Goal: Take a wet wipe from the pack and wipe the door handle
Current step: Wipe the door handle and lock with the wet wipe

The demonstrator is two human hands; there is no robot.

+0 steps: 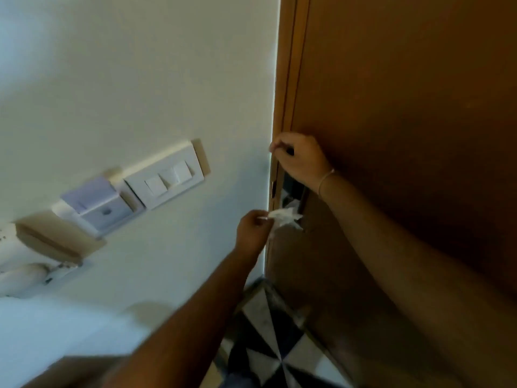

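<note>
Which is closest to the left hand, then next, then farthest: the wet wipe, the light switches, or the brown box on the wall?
From the left hand:
1. Wet wipe, pinched in its fingers, at the door edge.
2. Light switches, up-left on the wall.
3. Brown box, far left.

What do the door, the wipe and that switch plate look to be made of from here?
Door: looks like brown wood or wood laminate, matte, with even colour and no glare. Wipe: thin white nonwoven sheet, crumpled and limp in the left hand. Switch plate: probably white plastic, smooth, softly glossy.
</note>
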